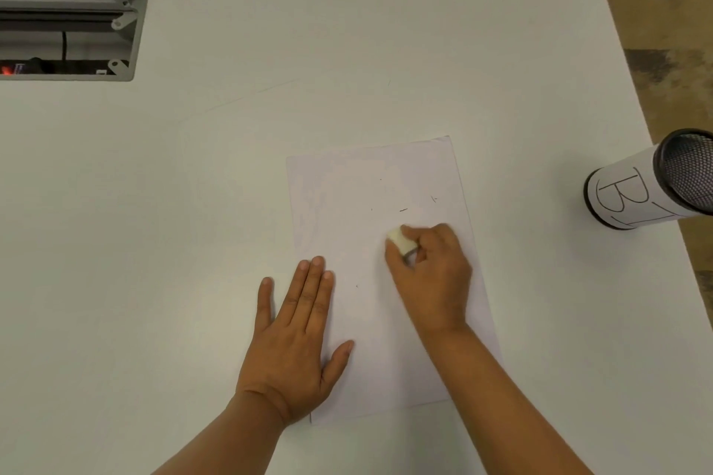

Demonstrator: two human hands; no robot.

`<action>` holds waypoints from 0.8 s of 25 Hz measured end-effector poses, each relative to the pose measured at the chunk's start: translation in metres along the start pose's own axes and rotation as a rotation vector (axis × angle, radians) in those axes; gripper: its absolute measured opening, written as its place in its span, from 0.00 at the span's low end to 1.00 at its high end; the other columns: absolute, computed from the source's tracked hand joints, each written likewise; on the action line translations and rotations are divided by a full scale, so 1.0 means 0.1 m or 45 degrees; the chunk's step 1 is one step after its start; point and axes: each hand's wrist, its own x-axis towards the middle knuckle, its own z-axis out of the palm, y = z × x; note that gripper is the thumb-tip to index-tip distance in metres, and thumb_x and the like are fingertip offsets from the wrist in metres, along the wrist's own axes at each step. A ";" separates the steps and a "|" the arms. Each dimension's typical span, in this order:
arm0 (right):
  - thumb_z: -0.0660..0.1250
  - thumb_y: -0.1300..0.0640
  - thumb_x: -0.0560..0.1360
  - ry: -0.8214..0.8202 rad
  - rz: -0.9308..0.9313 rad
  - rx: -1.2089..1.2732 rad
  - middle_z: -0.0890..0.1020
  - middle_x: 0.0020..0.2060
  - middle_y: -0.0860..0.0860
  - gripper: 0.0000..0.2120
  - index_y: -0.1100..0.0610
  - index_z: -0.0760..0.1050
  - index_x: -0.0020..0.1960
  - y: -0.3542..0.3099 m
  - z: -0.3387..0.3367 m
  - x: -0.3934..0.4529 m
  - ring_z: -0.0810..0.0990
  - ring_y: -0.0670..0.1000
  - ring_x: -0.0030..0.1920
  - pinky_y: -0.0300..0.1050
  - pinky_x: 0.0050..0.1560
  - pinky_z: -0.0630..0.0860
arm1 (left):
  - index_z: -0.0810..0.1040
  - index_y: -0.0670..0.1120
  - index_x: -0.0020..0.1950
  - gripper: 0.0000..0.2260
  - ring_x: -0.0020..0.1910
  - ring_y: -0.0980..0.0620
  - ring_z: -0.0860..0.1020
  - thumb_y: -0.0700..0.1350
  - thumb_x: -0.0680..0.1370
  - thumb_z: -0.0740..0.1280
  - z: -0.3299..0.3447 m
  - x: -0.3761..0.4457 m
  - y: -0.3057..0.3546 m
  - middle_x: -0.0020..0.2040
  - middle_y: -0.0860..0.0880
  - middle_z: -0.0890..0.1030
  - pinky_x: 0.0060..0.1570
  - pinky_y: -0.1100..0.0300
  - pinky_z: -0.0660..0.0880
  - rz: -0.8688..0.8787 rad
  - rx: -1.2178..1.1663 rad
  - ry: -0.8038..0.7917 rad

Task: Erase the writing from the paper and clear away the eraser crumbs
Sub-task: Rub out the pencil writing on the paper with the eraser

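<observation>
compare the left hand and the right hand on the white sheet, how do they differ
The left hand lies flat with fingers spread, straddling the left edge of the white paper sheet; the right hand is curled further up the sheet. The left hand holds nothing; the right hand pinches a small white eraser. Both hands rest on the sheet.

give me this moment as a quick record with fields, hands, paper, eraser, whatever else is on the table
left hand: flat, fingers spread, pressing the paper's left edge
right hand: closed around the eraser, on the paper
eraser: white block, tip sticking out past the fingers
paper: white sheet, mostly blank, faint smudging near its top left
crumbs: a few dark specks scattered mid-sheet
mesh cup: at the table's right edge, paper label marked B
table: white
grey device: far left corner
</observation>
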 end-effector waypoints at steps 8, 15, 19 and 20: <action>0.74 0.60 0.66 0.000 0.079 0.008 0.78 0.38 0.55 0.08 0.60 0.79 0.44 -0.04 0.03 0.09 0.78 0.51 0.35 0.42 0.35 0.76 | 0.52 0.41 0.75 0.33 0.75 0.48 0.50 0.61 0.77 0.46 -0.02 0.00 0.01 0.76 0.44 0.55 0.68 0.40 0.51 -0.004 -0.020 0.002; 0.74 0.58 0.67 -0.128 -0.030 0.008 0.79 0.39 0.55 0.09 0.60 0.79 0.45 -0.14 0.11 0.01 0.80 0.53 0.36 0.42 0.36 0.79 | 0.53 0.41 0.75 0.33 0.75 0.47 0.51 0.61 0.77 0.45 -0.03 0.00 0.02 0.75 0.44 0.57 0.68 0.40 0.52 -0.002 -0.043 0.013; 0.73 0.59 0.67 0.001 0.109 0.033 0.79 0.41 0.56 0.09 0.60 0.79 0.45 -0.17 0.16 0.10 0.80 0.54 0.38 0.43 0.39 0.78 | 0.53 0.41 0.74 0.33 0.75 0.47 0.52 0.61 0.77 0.45 -0.03 -0.01 0.01 0.75 0.43 0.57 0.68 0.39 0.53 0.004 -0.054 0.007; 0.73 0.58 0.67 -0.085 -0.004 -0.006 0.79 0.40 0.54 0.09 0.59 0.79 0.46 -0.26 0.22 -0.01 0.80 0.52 0.38 0.38 0.38 0.76 | 0.53 0.40 0.74 0.33 0.75 0.47 0.52 0.61 0.77 0.45 -0.03 -0.01 0.01 0.75 0.43 0.57 0.67 0.39 0.53 0.006 -0.057 0.014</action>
